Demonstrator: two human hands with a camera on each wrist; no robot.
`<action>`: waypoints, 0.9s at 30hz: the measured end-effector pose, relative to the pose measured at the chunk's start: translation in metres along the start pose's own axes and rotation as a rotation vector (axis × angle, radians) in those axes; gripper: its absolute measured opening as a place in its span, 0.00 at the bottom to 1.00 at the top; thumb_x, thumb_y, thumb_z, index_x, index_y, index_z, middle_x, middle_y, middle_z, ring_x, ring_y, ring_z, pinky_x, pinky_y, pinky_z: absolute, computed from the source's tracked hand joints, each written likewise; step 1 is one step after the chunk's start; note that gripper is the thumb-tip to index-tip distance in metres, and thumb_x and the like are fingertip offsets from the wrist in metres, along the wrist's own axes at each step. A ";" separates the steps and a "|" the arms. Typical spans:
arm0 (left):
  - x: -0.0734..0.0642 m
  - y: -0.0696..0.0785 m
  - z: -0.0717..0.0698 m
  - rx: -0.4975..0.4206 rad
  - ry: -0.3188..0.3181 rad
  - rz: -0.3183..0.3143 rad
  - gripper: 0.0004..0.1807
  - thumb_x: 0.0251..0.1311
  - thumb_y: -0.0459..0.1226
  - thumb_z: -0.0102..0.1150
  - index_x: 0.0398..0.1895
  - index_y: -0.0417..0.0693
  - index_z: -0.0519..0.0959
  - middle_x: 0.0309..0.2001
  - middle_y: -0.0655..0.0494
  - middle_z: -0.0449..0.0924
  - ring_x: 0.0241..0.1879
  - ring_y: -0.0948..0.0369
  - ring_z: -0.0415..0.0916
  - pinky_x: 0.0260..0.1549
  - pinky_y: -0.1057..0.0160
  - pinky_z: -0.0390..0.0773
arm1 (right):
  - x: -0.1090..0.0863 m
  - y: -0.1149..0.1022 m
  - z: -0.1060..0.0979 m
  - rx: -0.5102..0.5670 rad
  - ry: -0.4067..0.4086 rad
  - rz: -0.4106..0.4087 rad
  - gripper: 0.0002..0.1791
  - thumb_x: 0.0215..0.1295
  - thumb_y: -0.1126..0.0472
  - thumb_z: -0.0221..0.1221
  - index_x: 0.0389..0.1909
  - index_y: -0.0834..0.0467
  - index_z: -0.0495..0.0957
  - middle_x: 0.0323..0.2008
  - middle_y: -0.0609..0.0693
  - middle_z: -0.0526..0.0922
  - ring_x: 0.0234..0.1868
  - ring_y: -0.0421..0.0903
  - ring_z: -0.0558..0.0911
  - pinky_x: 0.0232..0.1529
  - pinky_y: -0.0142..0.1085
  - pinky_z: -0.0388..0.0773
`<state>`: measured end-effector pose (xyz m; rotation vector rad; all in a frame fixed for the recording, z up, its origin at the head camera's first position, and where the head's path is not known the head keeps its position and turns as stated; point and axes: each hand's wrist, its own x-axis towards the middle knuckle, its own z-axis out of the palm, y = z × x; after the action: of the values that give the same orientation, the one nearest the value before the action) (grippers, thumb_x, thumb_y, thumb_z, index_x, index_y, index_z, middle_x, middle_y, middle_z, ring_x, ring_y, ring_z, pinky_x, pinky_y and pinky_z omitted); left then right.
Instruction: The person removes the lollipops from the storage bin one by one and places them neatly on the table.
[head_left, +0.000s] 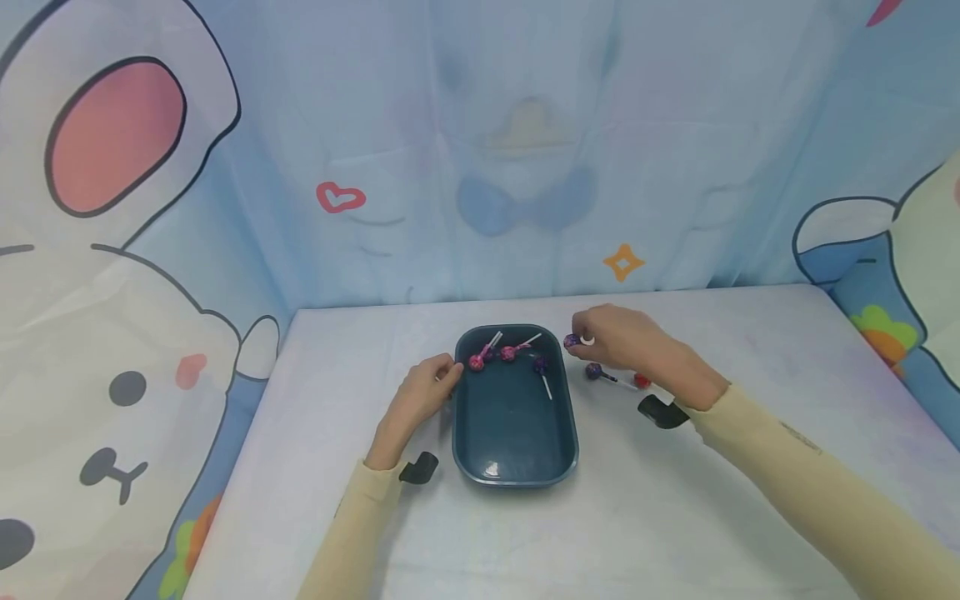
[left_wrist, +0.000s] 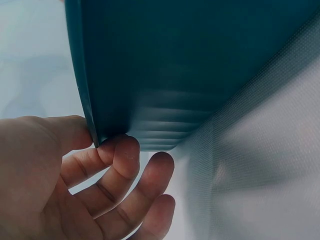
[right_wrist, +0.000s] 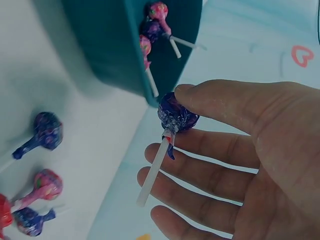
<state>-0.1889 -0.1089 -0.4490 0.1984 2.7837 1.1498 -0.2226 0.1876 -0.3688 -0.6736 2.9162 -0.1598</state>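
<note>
My left hand pinches the left rim of a dark teal tray, thumb on top and fingertips against its underside in the left wrist view. In my right hand is a purple-wrapped lollipop, its candy ball pinched between thumb and forefinger and its white stick pointing away. That hand is raised just beyond the tray's right rim. Inside the tray, near its far end, lie several lollipops, among them a pink one and a purple one.
On the white table right of the tray lie more lollipops: a purple one, a pink one, a red one and another purple one. A printed blue curtain hangs behind the table.
</note>
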 end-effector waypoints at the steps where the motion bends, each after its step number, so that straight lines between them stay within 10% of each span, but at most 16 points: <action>1: 0.000 0.000 0.000 0.000 0.000 -0.003 0.14 0.65 0.49 0.46 0.26 0.53 0.71 0.24 0.57 0.74 0.24 0.61 0.71 0.22 0.64 0.69 | -0.001 0.002 0.001 0.002 0.000 0.006 0.12 0.57 0.50 0.61 0.35 0.53 0.78 0.36 0.50 0.82 0.36 0.45 0.78 0.34 0.41 0.75; 27: 0.002 -0.002 0.001 -0.011 -0.001 -0.001 0.14 0.65 0.48 0.46 0.26 0.53 0.71 0.23 0.57 0.74 0.23 0.61 0.71 0.22 0.64 0.68 | -0.026 0.054 0.018 0.146 -0.082 0.190 0.22 0.55 0.43 0.61 0.38 0.58 0.76 0.31 0.50 0.79 0.26 0.43 0.73 0.25 0.35 0.71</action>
<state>-0.1904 -0.1095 -0.4515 0.1965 2.7758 1.1640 -0.2192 0.2458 -0.3912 -0.3690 2.8349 -0.3117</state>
